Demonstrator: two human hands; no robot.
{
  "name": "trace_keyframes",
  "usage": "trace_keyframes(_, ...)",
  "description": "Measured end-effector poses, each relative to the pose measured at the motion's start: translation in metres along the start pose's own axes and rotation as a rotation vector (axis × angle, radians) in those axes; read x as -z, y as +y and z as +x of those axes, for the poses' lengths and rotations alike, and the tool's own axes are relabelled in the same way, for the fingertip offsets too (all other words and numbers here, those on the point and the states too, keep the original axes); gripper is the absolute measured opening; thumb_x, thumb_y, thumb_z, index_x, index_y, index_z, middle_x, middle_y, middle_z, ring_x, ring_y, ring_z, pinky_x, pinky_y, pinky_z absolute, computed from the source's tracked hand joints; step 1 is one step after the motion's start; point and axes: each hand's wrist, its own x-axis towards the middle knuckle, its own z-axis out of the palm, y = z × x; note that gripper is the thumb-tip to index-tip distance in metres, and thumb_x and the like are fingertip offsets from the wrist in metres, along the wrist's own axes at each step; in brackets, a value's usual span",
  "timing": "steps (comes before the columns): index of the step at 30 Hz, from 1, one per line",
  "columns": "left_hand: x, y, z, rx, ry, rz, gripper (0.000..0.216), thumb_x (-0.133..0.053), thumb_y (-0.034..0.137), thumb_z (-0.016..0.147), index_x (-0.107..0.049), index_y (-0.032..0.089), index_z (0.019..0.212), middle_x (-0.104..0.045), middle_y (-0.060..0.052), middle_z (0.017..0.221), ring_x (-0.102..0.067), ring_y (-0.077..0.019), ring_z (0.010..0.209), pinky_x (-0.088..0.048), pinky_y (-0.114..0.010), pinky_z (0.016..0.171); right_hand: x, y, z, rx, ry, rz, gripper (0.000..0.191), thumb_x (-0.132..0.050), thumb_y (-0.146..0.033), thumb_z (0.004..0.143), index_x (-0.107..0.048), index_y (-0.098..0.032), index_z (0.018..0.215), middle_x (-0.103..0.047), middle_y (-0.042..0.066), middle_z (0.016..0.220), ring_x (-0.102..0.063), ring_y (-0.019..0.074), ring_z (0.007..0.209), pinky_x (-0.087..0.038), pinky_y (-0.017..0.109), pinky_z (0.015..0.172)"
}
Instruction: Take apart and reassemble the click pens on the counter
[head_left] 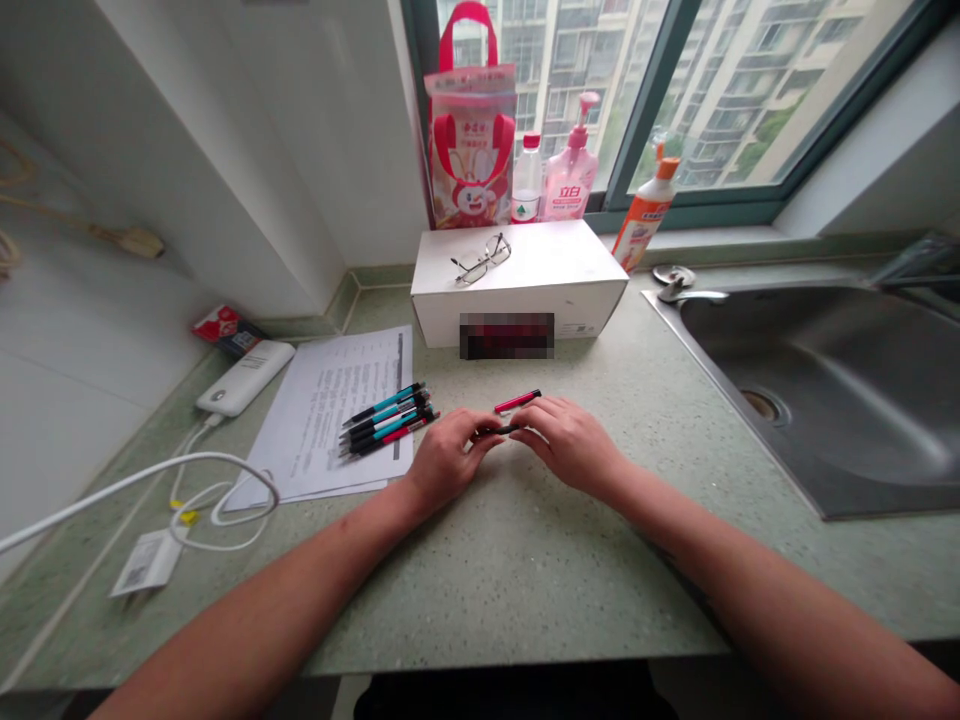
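- Black plastic, by its look, makes up the slim stick pinched between the two hands, just above the counter or resting on it; I cannot tell which.
- The left hand is nearly closed, thumb and fingers hiding one end of the stick. The right hand grips the other end between thumb and fingertips, its remaining fingers loosely curled. Holding both ends probably keeps so thin a thing steady.
- Just beyond the right fingertips lies a red tube with a dark end, likely left there to be within easy reach.
- Close to the left hand, on its outer side, a bunch of pens in blue, black and red lies all one way, perhaps so they stay together.
- Those pens rest across the edge of some printed paper, which spreads farther left.
- Left of the left forearm are a white charger, a looped cable and, farther off, a power bank.
- Straight ahead of both hands stands a white box, with glasses on top, presumably put out of the way.
- Beneath everything runs a speckled pale green counter, hard and smooth-looking; to the right of the right hand a steel sink is set into it.
- Farthest from the hands, behind the box, are a bag, a water bottle, a pink pump bottle and an orange bottle, near a window facing tall buildings.
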Motion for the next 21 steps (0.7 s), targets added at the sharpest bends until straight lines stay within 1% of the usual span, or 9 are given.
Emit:
trace_keyframes(3, 0.0027, -0.0007, 0.0023, 0.017, 0.014, 0.039, 0.013, -0.067, 0.027, 0.094, -0.067, 0.018, 0.104, -0.073, -0.005, 0.090, -0.068, -0.0181, 0.080, -0.054, -0.031, 0.073, 0.0007, 0.0008, 0.0004, -0.051, 0.015, -0.006, 0.028, -0.046, -0.033, 0.105, -0.066, -0.017, 0.095, -0.072, 0.010, 0.093, -0.065, 0.0223, 0.086, -0.047, 0.036, 0.075)
trace_keyframes(6, 0.0048, -0.0011, 0.0043, 0.017, 0.025, 0.030, 0.009, -0.066, 0.023, 0.094, -0.070, 0.019, 0.102, -0.074, -0.005, 0.090, -0.067, -0.0189, 0.082, -0.053, -0.032, 0.074, 0.0006, 0.0014, 0.0004, -0.095, 0.018, 0.029, 0.032, -0.042, -0.034, 0.106, -0.066, -0.018, 0.092, -0.071, 0.009, 0.091, -0.064, 0.0213, 0.083, -0.046, 0.034, 0.074)
trace_keyframes(9, 0.0054, -0.0011, 0.0042, 0.068, 0.045, -0.015, 0.008, -0.068, 0.022, 0.093, -0.071, 0.019, 0.101, -0.075, -0.005, 0.091, -0.068, -0.0190, 0.084, -0.053, -0.033, 0.077, -0.0013, 0.0021, -0.0002, -0.124, 0.016, 0.091, 0.031, -0.043, -0.035, 0.105, -0.066, -0.018, 0.093, -0.071, 0.009, 0.092, -0.065, 0.0205, 0.084, -0.047, 0.033, 0.074)
trace_keyframes(14, 0.0059, -0.0026, 0.0028, 0.191, 0.103, -0.073, 0.013, -0.069, 0.031, 0.093, -0.072, 0.019, 0.096, -0.074, -0.004, 0.088, -0.068, -0.0181, 0.080, -0.054, -0.032, 0.074, -0.0051, 0.0029, -0.0010, -0.191, 0.021, 0.192, 0.029, -0.046, -0.038, 0.104, -0.066, -0.020, 0.093, -0.071, 0.008, 0.095, -0.066, 0.0201, 0.087, -0.048, 0.032, 0.076)
trace_keyframes(18, 0.0065, -0.0038, 0.0030, 0.220, 0.112, -0.121, 0.016, -0.068, 0.034, 0.093, -0.074, 0.019, 0.094, -0.074, -0.004, 0.085, -0.068, -0.0171, 0.077, -0.054, -0.031, 0.073, -0.0066, 0.0016, -0.0002, -0.231, 0.031, 0.265, 0.027, -0.046, -0.036, 0.104, -0.066, -0.021, 0.092, -0.071, 0.007, 0.096, -0.066, 0.0193, 0.086, -0.049, 0.032, 0.074)
trace_keyframes(21, 0.0066, -0.0044, 0.0033, 0.228, 0.120, -0.131, 0.016, -0.069, 0.035, 0.093, -0.074, 0.019, 0.093, -0.074, -0.004, 0.084, -0.068, -0.0168, 0.076, -0.054, -0.030, 0.072, -0.0063, -0.0007, 0.0006, -0.245, 0.064, 0.323, 0.022, -0.050, -0.034, 0.102, -0.066, -0.021, 0.093, -0.072, 0.007, 0.099, -0.066, 0.0197, 0.089, -0.049, 0.033, 0.076)
